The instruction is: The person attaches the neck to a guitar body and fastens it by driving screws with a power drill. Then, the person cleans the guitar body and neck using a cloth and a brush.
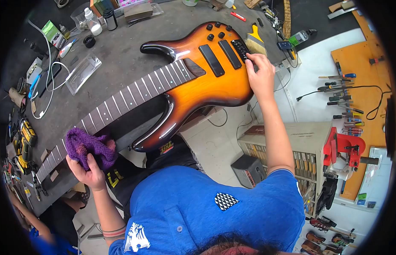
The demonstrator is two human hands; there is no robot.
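Observation:
A sunburst electric bass body (185,95) lies on the dark workbench, its fretted neck (130,97) running down to the left. No strings show on it. My left hand (89,172) is closed on a bunched purple cloth (91,148), which lies against the neck's lower part. At the body's right end, my right hand (261,72) touches the black bridge (240,50) with thumb and fingertips together; whether anything small is between them is hidden. Two black pickups (211,60) sit beside the bridge, and several black knobs (210,37) stand above them.
A yellow brush (255,40) lies beyond the bridge. Bottles (93,22), a clear plastic tray (84,73) and a white cable occupy the bench. Yellow power tools (27,136) stand at far left. Another person's arm (32,216) shows at lower left. A speaker (249,170) and cabinet are right.

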